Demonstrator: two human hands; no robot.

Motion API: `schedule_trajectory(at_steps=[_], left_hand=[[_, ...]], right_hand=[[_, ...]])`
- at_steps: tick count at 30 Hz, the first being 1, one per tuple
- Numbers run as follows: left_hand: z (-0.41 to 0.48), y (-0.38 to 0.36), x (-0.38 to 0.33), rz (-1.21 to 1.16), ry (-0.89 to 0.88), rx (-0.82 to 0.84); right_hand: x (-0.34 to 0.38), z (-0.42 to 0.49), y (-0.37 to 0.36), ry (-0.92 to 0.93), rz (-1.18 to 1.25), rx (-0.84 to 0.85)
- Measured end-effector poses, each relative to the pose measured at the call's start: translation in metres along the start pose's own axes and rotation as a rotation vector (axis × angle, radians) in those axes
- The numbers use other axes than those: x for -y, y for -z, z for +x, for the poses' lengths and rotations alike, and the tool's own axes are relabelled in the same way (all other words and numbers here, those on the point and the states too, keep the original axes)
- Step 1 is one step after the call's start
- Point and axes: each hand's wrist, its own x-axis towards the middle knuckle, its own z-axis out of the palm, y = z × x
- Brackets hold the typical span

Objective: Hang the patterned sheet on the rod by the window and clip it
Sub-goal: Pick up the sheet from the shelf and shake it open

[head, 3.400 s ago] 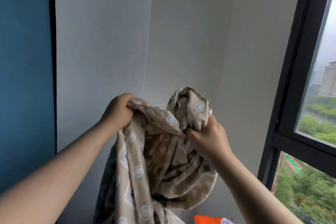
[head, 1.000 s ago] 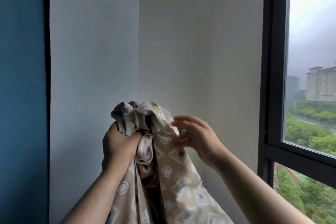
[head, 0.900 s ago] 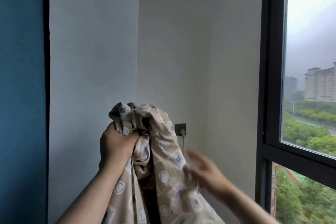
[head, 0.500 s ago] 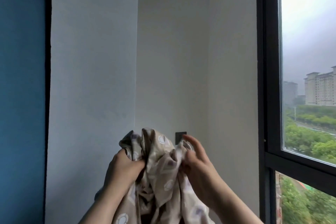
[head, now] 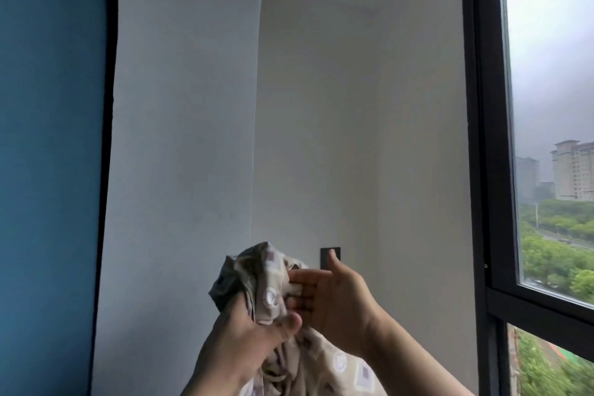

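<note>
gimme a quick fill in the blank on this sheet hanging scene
1. The far-left wall is painted ___.
2. The window frame stands on the person's ___ side.
3. The left hand grips the patterned sheet; on the right hand, the ___ overlaps the dark wall plate.
Missing words: blue; right; thumb.

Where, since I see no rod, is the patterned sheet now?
The sheet is bunched low at centre of the head view, gripped by the left hand, the right hand touching it with straight fingers, left of the window.
</note>
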Motion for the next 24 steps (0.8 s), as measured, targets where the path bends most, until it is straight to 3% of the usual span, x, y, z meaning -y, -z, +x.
schedule_trajectory(at_steps=[4, 9, 10, 12, 14, 16, 19, 21, 24], left_hand=[[-0.002, -0.012, 0.0, 0.277, 0.035, -0.375], [0.015, -0.011, 0.009, 0.396, -0.024, -0.452], [0.02, -0.009, 0.011, 0.398, -0.028, -0.478], [0.03, -0.003, 0.017, 0.39, -0.013, -0.528], [0.037, 0.005, 0.022, 0.367, -0.005, -0.547], [0.042, 0.007, 0.023, 0.344, 0.003, -0.542], [0.051, 0.013, 0.021, 0.315, 0.035, -0.558], [0.061, 0.021, 0.02, 0.299, 0.058, -0.585], [0.072, 0.028, 0.009, 0.326, 0.029, -0.58]], right_hand=[[0.003, -0.003, -0.002, -0.008, -0.029, 0.049], [-0.003, -0.019, 0.015, 0.114, -0.254, -0.07], [-0.012, -0.028, 0.025, 0.172, -0.37, -0.126], [-0.046, -0.041, 0.058, 0.189, -0.823, -0.285], [-0.089, -0.042, 0.101, -0.002, -1.209, -0.316], [-0.124, -0.041, 0.154, -0.072, -1.142, -0.254], [-0.101, -0.049, 0.14, -0.186, -0.991, -0.331], [-0.054, -0.042, 0.109, -0.031, -0.77, -0.514], [0.03, -0.029, 0.065, 0.261, -0.49, -0.497]])
